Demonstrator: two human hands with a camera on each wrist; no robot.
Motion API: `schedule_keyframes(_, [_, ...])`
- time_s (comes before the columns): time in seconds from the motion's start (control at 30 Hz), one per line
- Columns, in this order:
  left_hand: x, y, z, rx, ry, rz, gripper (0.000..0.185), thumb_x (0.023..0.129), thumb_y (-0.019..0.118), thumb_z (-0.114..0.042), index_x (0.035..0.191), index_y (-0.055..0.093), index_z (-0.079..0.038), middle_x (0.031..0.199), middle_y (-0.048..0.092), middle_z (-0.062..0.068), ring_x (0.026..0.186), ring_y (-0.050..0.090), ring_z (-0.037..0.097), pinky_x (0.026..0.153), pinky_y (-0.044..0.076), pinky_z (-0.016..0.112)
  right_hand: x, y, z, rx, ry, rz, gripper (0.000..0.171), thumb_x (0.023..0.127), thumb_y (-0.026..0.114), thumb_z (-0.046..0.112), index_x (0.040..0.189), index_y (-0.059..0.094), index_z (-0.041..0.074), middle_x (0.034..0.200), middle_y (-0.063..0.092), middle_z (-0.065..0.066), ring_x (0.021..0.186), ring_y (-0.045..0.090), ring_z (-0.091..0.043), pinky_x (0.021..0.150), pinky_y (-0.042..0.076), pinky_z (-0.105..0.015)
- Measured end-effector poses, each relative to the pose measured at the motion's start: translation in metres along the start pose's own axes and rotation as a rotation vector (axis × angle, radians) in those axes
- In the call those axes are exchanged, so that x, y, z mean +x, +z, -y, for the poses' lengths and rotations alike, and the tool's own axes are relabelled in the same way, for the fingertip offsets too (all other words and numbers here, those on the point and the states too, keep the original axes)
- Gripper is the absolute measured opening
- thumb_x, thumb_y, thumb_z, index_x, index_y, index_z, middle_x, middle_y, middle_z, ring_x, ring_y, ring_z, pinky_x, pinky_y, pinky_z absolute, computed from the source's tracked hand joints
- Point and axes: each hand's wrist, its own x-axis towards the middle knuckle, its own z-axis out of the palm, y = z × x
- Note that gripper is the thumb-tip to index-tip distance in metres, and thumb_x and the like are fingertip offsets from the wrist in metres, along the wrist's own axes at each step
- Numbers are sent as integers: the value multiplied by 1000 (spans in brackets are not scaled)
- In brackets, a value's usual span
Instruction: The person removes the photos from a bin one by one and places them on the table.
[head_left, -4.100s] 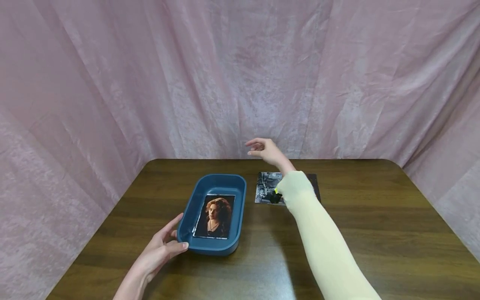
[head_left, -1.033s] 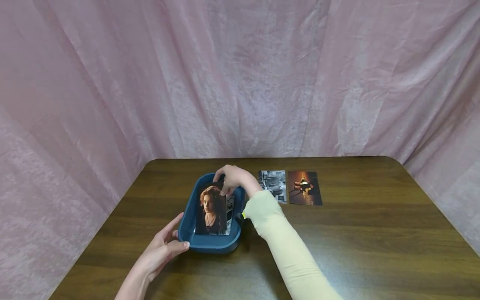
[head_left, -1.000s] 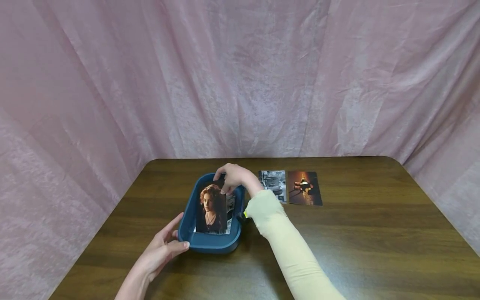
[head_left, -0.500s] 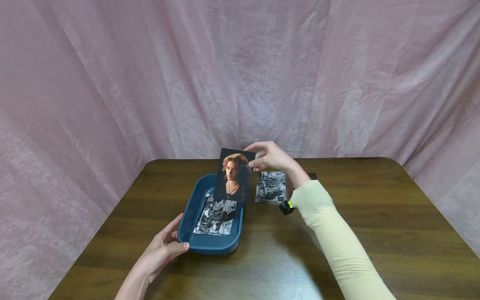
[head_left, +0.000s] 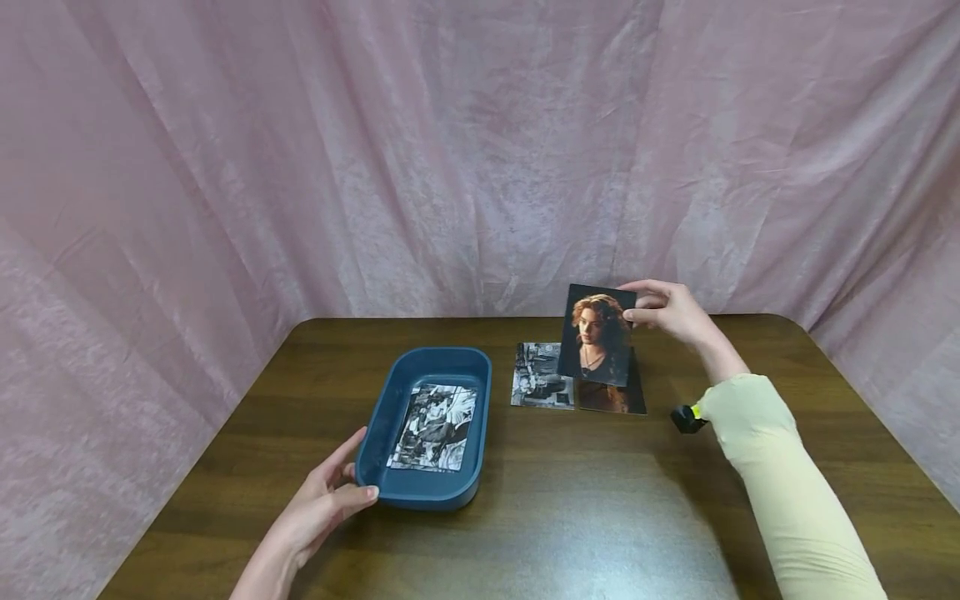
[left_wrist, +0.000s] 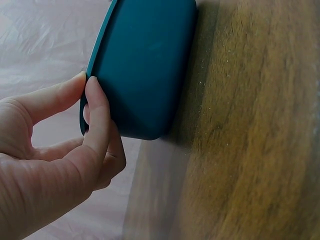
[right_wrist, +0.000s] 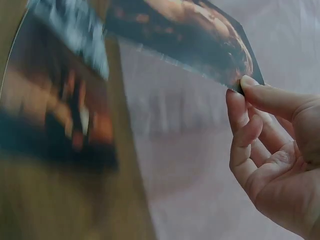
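Meanwhile, at lower left of the head view, the left hand [head_left: 322, 500] rests against the near left corner of the tray [head_left: 382, 417], thumb on the rim and fingers along the outer wall, a brace that looks meant to keep the light blue plastic from sliding on the table [head_left: 570, 517]; the left wrist view shows the thumb [left_wrist: 97, 115] lying flat on the tray's dark wall [left_wrist: 145, 65]. Inside the tray, at centre frame, one black-and-white photo [head_left: 435, 427] lies flat, face up. Right of the tray, two more prints lie side by side and touching on the wood: a grey print [head_left: 542, 375] and an orange print [head_left: 611, 398], the second largely covered from this angle. Above that pair, right of centre, the right hand [head_left: 671, 312] pinches a portrait [head_left: 596, 333] by its upper right corner between thumb and fingertips, so the card hangs nearly upright, clear of the table, its face toward the camera. The right wrist view confirms the corner pinch [right_wrist: 240, 87], the remaining fingers loosely curled below. A cream sleeve [head_left: 780, 483] covers that arm, and a pink curtain [head_left: 300, 167] fills the background.
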Motion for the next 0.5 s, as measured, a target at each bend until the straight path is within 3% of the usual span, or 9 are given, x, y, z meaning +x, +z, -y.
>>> schedule_keyframes(0.17, [-1, 0, -2, 7, 10, 19, 90, 86, 67, -2, 159, 16, -20, 109, 47, 9, 95, 58, 14, 88, 54, 27, -24, -38, -42, -44, 85, -24, 53, 95, 66, 16, 143, 49, 3, 75, 66, 14, 63, 51, -9, 59, 45, -29])
schedule_keyframes(0.33, [-2, -1, -3, 9, 11, 15, 90, 86, 66, -1, 159, 17, -20, 110, 47, 10, 96, 57, 15, 88, 53, 27, -46, -63, -72, -100, 172, 15, 53, 95, 66, 25, 142, 49, 8, 83, 63, 14, 74, 58, -4, 66, 49, -28])
schedule_keyframes(0.5, [-2, -3, -1, 6, -1, -4, 90, 86, 66, -1, 159, 18, -21, 111, 47, 12, 97, 58, 17, 88, 53, 28, -56, -72, -92, -146, 217, 66, 53, 94, 68, 26, 140, 51, 8, 87, 66, 14, 80, 63, -2, 71, 51, -27])
